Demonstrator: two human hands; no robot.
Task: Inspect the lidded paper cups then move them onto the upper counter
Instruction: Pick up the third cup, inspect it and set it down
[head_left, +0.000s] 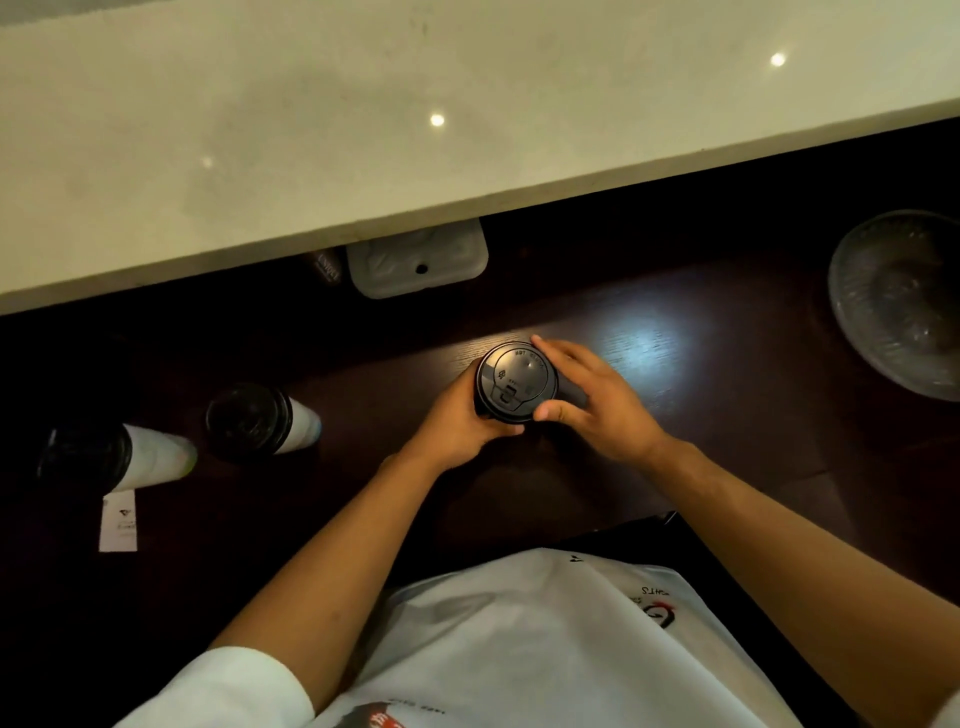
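Head view: left hand (457, 426) and right hand (587, 400) grip upright cup (517, 382); lid faces up, axis vertical.

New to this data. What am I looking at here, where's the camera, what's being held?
No machine here: a person's bare hands, filmed by one wide-angle camera worn on the head, looking down. The left hand and right hand both grip a lidded cup standing on the dark lower counter. Two more lidded cups stand to the left, near a paper slip. A glass dish sits at right. The pale upper counter runs across the top.
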